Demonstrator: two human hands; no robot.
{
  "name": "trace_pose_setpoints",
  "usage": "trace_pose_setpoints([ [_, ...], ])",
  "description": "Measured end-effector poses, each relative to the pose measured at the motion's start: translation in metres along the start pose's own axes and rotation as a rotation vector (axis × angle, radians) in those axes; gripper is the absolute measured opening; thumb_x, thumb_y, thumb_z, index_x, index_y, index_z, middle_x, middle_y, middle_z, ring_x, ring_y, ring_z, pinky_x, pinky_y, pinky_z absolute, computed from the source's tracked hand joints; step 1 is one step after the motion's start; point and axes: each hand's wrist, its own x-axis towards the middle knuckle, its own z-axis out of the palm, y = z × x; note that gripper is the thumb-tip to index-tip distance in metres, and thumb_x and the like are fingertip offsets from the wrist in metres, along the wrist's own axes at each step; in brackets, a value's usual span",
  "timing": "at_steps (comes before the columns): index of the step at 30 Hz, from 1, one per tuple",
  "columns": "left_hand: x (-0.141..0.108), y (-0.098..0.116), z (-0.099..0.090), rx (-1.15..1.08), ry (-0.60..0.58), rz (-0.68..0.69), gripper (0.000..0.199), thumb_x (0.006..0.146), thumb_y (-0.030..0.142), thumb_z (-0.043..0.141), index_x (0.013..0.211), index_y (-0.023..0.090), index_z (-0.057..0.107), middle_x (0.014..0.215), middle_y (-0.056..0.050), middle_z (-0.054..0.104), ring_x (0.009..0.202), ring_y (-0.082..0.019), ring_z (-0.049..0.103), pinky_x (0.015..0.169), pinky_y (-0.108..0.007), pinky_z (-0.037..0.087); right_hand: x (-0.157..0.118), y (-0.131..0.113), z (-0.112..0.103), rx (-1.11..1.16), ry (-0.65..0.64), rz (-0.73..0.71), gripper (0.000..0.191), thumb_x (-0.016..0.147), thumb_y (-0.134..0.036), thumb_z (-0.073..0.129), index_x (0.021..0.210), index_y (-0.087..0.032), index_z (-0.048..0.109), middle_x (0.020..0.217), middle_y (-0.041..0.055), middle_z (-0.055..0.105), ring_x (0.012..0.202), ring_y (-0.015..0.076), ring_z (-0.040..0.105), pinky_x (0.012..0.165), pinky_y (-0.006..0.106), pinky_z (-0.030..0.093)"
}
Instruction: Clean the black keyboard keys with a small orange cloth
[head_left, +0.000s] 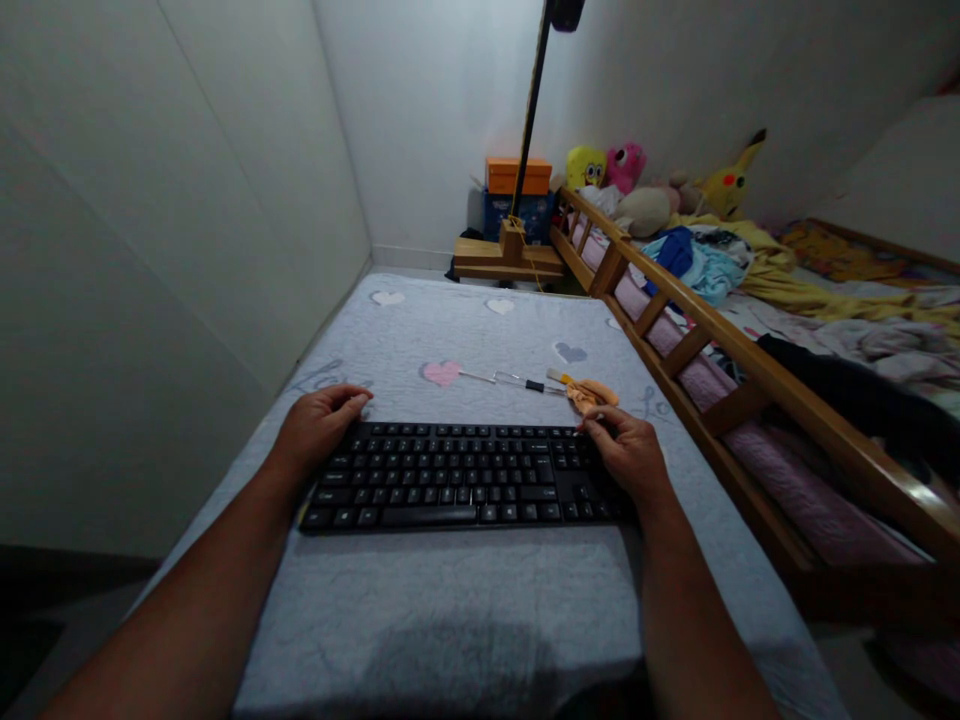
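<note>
A black full-size keyboard [442, 475] lies flat on the patterned bedspread, its space bar toward me. My left hand [319, 430] is closed at its far left corner, thumb against the curled fingers and palm along the left end. At the far right corner my right hand [628, 450] is closed too, thumb and forefinger together and the palm over the right end. Just beyond the right fingertips lie a crumpled orange cloth [589, 395], a small brush with a yellow handle [559, 377], and a wire tool with a black grip [534, 385]. A thin metal rod [478, 377] lies left of them.
The pale bedspread [450, 610] with hearts covers the surface. A wooden bed rail [697, 320] runs along the right, with bedding and plush toys [585, 168] behind. A wooden stand [510, 255] with a pole and an orange box [519, 175] are at the back. A wall [187, 250] rises left.
</note>
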Motion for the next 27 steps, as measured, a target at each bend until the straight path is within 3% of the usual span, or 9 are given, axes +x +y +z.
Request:
trace_pose_setpoints([
  [27,0.0,0.003,0.0,-0.004,-0.008,0.002,0.037,0.072,0.052,0.059,0.085,0.022,0.075,0.082,-0.003,0.078,0.079,-0.026,0.069,0.073,-0.034,0.054,-0.002,-0.003,0.012,0.007,-0.046,-0.094,0.019,0.089,-0.028,0.055,0.078,-0.023,0.07,0.084,0.0039,0.074,0.088,0.0233,0.069,0.084,0.035,0.048],
])
